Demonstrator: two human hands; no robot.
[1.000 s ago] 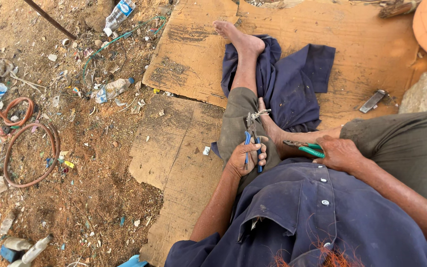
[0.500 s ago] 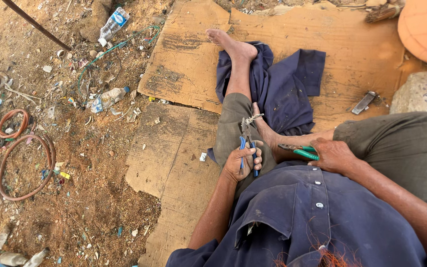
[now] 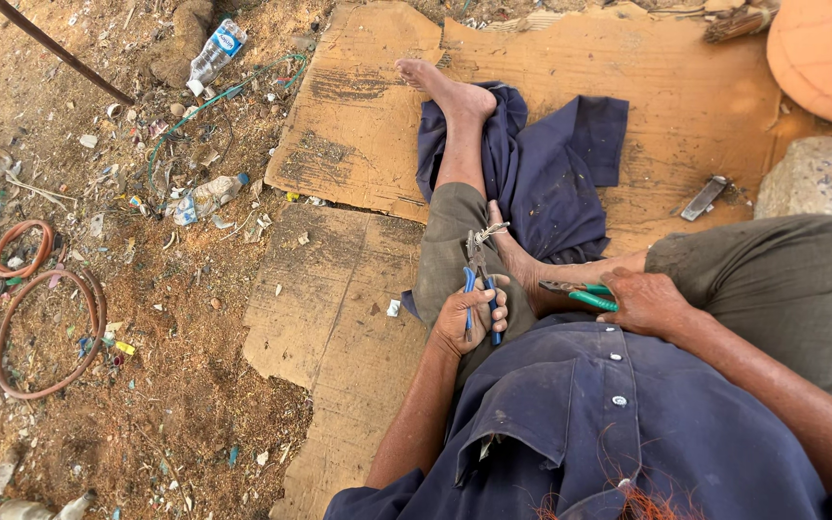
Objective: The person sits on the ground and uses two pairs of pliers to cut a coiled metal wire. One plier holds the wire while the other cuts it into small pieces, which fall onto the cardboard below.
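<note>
Two hands, left (image 3: 472,320) and right (image 3: 644,301), each clasp pliers.

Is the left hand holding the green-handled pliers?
No, the left hand grips blue-handled pliers; the green-handled pliers are in the right hand.

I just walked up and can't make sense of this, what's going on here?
A person sits on flattened cardboard on littered dirt. The left hand grips blue-handled pliers, jaws clamped on a bit of twisted wire over the left leg. The right hand holds green-handled pliers beside the right foot. A dark blue cloth lies under the legs.
</note>
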